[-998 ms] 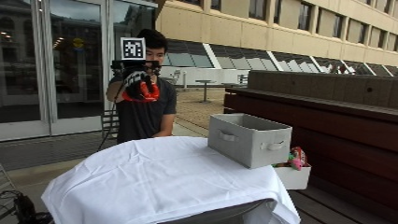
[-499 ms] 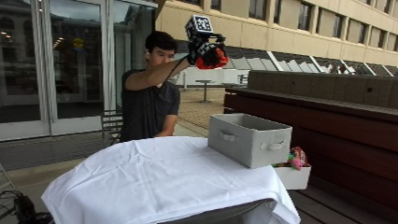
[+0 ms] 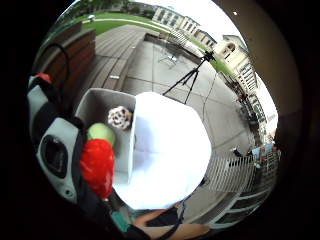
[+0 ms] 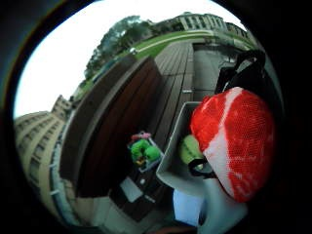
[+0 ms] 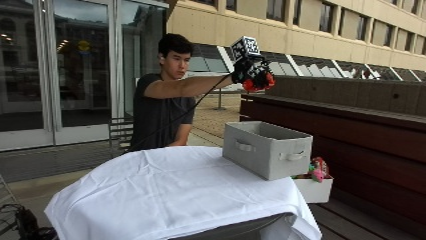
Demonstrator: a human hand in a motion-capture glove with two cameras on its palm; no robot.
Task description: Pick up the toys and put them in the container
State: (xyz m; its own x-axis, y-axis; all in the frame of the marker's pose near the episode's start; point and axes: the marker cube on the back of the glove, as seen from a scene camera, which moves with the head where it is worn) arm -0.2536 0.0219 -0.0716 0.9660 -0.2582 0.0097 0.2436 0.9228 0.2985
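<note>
My gloved right hand (image 5: 249, 72) is stretched out high above the grey fabric container (image 5: 266, 148) and grips a red toy marbled with white like a piece of meat (image 5: 258, 81) (image 4: 234, 141) (image 3: 97, 165). The container stands at the far right corner of the white-clothed table (image 5: 166, 195). Inside it lie a green toy (image 3: 101, 133) (image 4: 187, 148) and a brown-and-white round toy (image 3: 119, 117).
A small white box (image 5: 314, 187) with green and pink toys (image 4: 142, 148) sits on the deck beside the table, below the container. A dark wooden bench wall (image 5: 359, 130) runs behind. A tripod (image 3: 192, 75) stands on the paving beyond the table.
The arm has swung from in front of the person's face up and out to the right, then lowered somewhat, carrying the red toy over the container.
</note>
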